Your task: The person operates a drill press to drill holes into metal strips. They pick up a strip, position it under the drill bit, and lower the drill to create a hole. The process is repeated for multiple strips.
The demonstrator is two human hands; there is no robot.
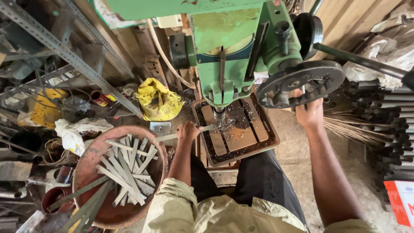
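- The left hand [188, 130] is closed around a flat metal strip [189, 133], holding it level on the drill table [241, 133]; one end of the strip lies under the bit [219, 114], the other sticks out to the left past the fist.
- The right hand [309, 113] is raised to the black feed wheel [300, 83] on the side of the machine, fingers curled up onto its lower rim from below.
- The strip sits across wooden blocks on the table, which has a raised rim and is littered with metal swarf, thickest just beside the bit.
- The green drill press [224, 51] stands over the table, its spindle pointing straight down at the strip.
- To the left of the left forearm stands a round rusty basin [86, 166] heaped with more strips [127, 166] of the same kind, lying crisscross; several longer ones hang out over its lower edge.
- A small flat metal piece [160, 127] lies on the floor between the basin and the table.
- Behind it sits a crumpled yellow bag [158, 101], and a white rag [75, 131] lies further left, by angled steel racking [64, 51].
- To the right of the right arm lie a bundle of thin straws [351, 127] and a stack of dark pipes [390, 125].
- The person sits with dark trousers [258, 181] below the table and wears a pale shirt [194, 215].
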